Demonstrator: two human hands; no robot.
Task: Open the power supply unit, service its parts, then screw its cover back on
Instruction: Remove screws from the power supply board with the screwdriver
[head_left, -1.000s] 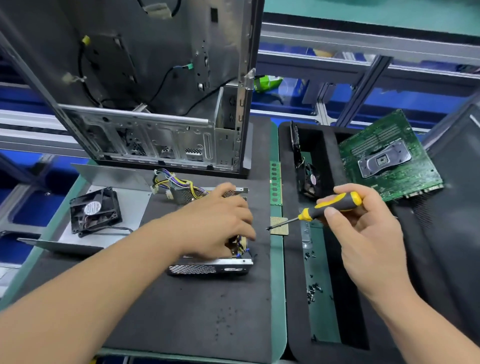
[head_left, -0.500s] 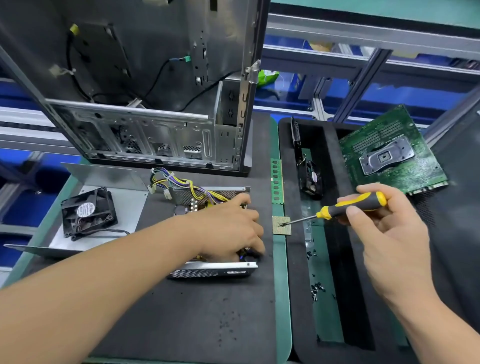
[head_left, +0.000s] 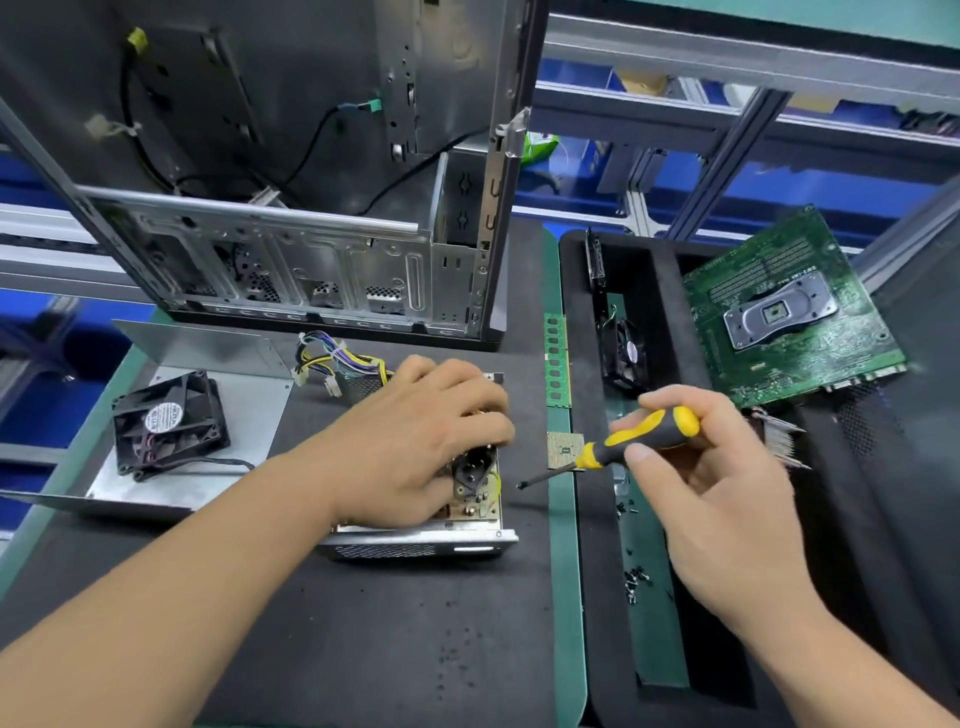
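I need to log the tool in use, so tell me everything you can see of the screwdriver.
The screwdriver has a yellow and black handle and a thin dark metal shaft. The right hand grips the handle, thumb on its near side. It lies nearly level, tip pointing left and slightly toward the person, hanging just right of the open power supply unit, touching nothing else.
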